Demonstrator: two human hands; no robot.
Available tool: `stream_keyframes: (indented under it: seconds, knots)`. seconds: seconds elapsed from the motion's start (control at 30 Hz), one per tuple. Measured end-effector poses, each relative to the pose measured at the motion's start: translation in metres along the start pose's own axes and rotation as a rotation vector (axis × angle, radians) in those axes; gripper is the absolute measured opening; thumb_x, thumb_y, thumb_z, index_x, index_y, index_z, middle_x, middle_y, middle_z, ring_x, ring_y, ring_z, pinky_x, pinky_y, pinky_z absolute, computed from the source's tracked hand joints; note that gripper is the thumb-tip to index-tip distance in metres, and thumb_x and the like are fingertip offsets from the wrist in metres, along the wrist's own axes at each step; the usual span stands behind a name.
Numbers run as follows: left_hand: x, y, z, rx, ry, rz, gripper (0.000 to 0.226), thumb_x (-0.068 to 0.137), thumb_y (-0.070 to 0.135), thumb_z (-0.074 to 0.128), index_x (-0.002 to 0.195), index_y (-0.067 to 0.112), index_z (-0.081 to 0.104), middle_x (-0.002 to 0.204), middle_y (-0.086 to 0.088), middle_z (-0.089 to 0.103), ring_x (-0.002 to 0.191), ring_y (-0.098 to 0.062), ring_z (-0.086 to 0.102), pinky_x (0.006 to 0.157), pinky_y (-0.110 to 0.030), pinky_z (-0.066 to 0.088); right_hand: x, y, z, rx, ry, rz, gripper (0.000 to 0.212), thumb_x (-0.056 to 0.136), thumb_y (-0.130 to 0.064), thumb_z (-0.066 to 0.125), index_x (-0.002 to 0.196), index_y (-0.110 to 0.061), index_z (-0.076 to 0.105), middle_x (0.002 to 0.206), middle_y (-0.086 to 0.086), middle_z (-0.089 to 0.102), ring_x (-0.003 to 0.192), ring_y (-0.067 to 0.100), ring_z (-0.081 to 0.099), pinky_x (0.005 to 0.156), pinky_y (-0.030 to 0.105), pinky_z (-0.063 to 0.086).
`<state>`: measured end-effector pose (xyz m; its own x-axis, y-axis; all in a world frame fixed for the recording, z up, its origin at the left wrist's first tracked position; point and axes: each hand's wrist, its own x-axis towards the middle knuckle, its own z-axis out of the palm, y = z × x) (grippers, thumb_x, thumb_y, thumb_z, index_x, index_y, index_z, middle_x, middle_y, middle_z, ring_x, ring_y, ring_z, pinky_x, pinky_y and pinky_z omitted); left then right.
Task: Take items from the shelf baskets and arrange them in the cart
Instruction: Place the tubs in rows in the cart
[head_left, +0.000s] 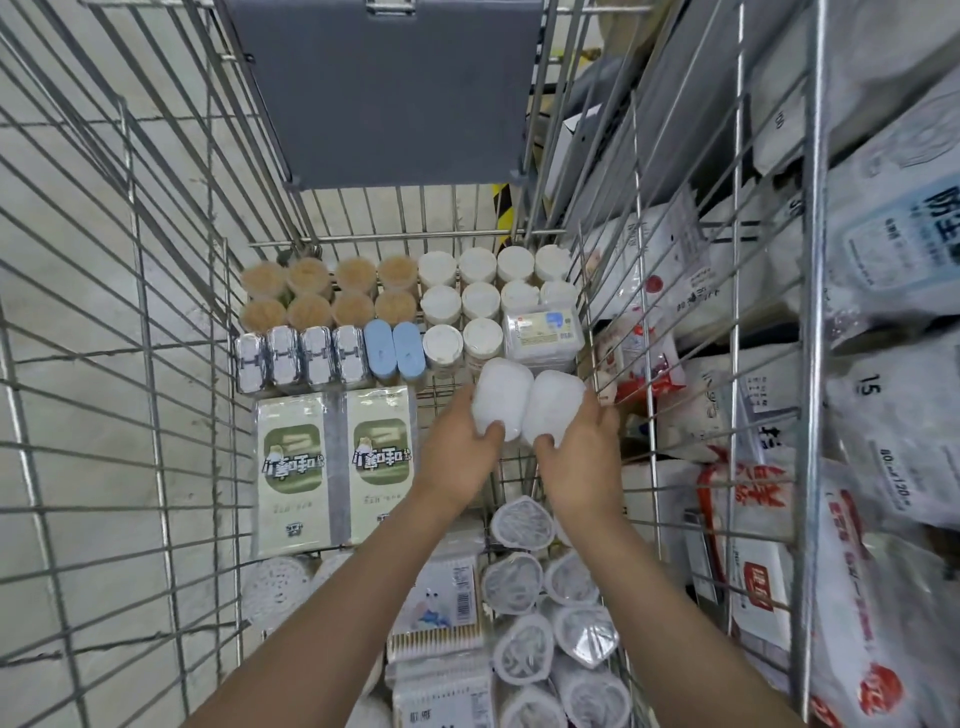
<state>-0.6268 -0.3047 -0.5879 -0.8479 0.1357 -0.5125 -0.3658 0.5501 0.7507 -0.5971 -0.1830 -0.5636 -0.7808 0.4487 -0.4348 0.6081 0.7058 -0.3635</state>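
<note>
Hands over cart interior, head view looking straight down into the wire-mesh metal shopping cart (171, 322). Left hand (460, 452) grips one translucent white rounded plastic case (501, 397), fingers curled over its near edge; right hand (579, 460) grips a second translucent white rounded plastic case (553, 408) the same way. The two cases touch side by side, held above a bare patch of the cart floor, just in front of the clear rectangular box with blue-and-white label (540, 338). Cart contents, far end: two rows of tan-topped round tubs (330, 293) on the left, white-lidded round jars (480, 288) in three rows on the right. Next row toward the person: four silver foil-wrapped packs (301, 358) standing on edge, then two pale blue oval cases (395, 351) beside them. Nearer on the left: two flat packs with green labels (332, 467) lying side by side. Near end, under the forearms: boxes of cotton swabs (441, 603) and a cluster of clear heart-shaped containers (540, 597) holding white contents. Grey fold-down seat panel (384, 88) stands at the cart's far end. Right of the cart, wire shelf baskets (769, 364) hold white packaged goods (893, 249) with blue and red print; printed text too small to read reliably.
</note>
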Motion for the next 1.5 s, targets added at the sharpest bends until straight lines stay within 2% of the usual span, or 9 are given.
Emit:
stream_keyframes:
  seconds: [0.13, 0.37, 0.47, 0.73, 0.87, 1.03, 1.2, 1.4, 1.5]
  knots:
    - [0.003, -0.007, -0.009, 0.026, -0.014, 0.011, 0.049, 0.090, 0.016, 0.055, 0.137, 0.018, 0.041, 0.123, -0.005, 0.058, 0.094, -0.017, 0.051, 0.065, -0.026, 0.035, 0.002, 0.003, 0.004, -0.002, -0.074, 0.030, 0.076, 0.085, -0.024, 0.066, 0.146, -0.004, 0.025, 0.135, 0.019, 0.036, 0.122, 0.035, 0.041, 0.101, 0.042, 0.041]
    - [0.006, -0.017, -0.006, 0.102, -0.043, 0.047, 0.079, 0.076, 0.024, 0.077, 0.142, 0.017, 0.034, 0.134, -0.007, 0.046, 0.121, -0.024, 0.045, 0.094, -0.035, 0.042, 0.004, 0.017, 0.017, 0.225, -0.153, -0.040, 0.112, 0.070, -0.007, 0.081, 0.152, -0.010, 0.004, 0.144, 0.016, 0.033, 0.129, 0.027, 0.037, 0.104, 0.037, 0.038]
    - [0.008, -0.020, -0.003, 0.107, -0.039, 0.071, 0.089, 0.072, 0.023, 0.080, 0.145, 0.018, 0.029, 0.135, -0.007, 0.046, 0.121, -0.022, 0.045, 0.090, -0.027, 0.038, 0.006, 0.019, 0.024, 0.305, -0.127, -0.079, 0.118, 0.068, -0.008, 0.084, 0.153, -0.017, 0.003, 0.148, 0.010, 0.030, 0.131, 0.022, 0.037, 0.102, 0.032, 0.037]
    - [-0.004, -0.024, -0.014, 0.002, 0.135, 0.040, 0.072, 0.071, 0.030, 0.081, 0.132, 0.019, 0.042, 0.103, 0.011, 0.059, 0.092, -0.013, 0.059, 0.062, -0.017, 0.041, 0.018, 0.019, 0.023, 0.399, -0.053, -0.082, 0.101, 0.057, -0.019, 0.091, 0.140, -0.019, 0.034, 0.135, 0.002, 0.044, 0.121, 0.020, 0.046, 0.094, 0.038, 0.046]
    - [-0.034, -0.013, -0.025, -0.179, 0.267, 0.013, 0.069, 0.070, 0.031, 0.082, 0.128, 0.022, 0.045, 0.103, 0.023, 0.054, 0.093, 0.002, 0.058, 0.067, -0.007, 0.042, -0.002, 0.005, 0.012, 0.497, -0.027, -0.061, 0.101, 0.056, -0.019, 0.091, 0.140, -0.018, 0.034, 0.136, 0.002, 0.043, 0.123, 0.018, 0.043, 0.101, 0.040, 0.043]
    - [-0.090, 0.015, -0.059, -0.352, 0.419, 0.035, 0.060, 0.071, 0.034, 0.079, 0.124, 0.041, 0.051, 0.106, 0.031, 0.061, 0.097, 0.013, 0.057, 0.071, -0.002, 0.045, -0.054, -0.007, -0.025, 0.680, -0.015, -0.093, 0.101, 0.054, -0.015, 0.092, 0.135, -0.034, 0.034, 0.132, -0.012, 0.041, 0.119, 0.005, 0.043, 0.096, 0.022, 0.042]
    - [-0.159, 0.061, -0.099, -0.487, 0.507, 0.067, 0.057, 0.075, 0.022, 0.077, 0.121, 0.047, 0.055, 0.112, 0.018, 0.066, 0.103, 0.003, 0.062, 0.085, -0.020, 0.054, -0.110, -0.018, -0.086, 0.901, -0.102, -0.133, 0.094, 0.052, -0.017, 0.093, 0.120, -0.052, 0.038, 0.122, -0.029, 0.043, 0.107, -0.018, 0.045, 0.073, 0.005, 0.046]
    - [-0.255, 0.115, -0.147, -0.571, 0.540, 0.156, 0.063, 0.070, 0.031, 0.082, 0.127, 0.028, 0.057, 0.108, 0.015, 0.068, 0.097, 0.003, 0.064, 0.069, -0.009, 0.051, -0.179, -0.039, -0.169, 0.998, -0.234, -0.226, 0.089, 0.039, -0.044, 0.089, 0.113, -0.062, 0.042, 0.117, -0.034, 0.050, 0.108, -0.008, 0.052, 0.070, 0.020, 0.054]
    - [-0.302, 0.126, -0.168, -0.619, 0.548, 0.194, 0.053, 0.069, 0.034, 0.074, 0.120, 0.029, 0.059, 0.104, 0.021, 0.068, 0.092, 0.005, 0.064, 0.065, -0.008, 0.049, -0.215, -0.044, -0.195, 1.072, -0.316, -0.248, 0.099, 0.033, -0.054, 0.091, 0.121, -0.054, 0.046, 0.123, -0.021, 0.053, 0.109, 0.006, 0.057, 0.071, 0.028, 0.056]
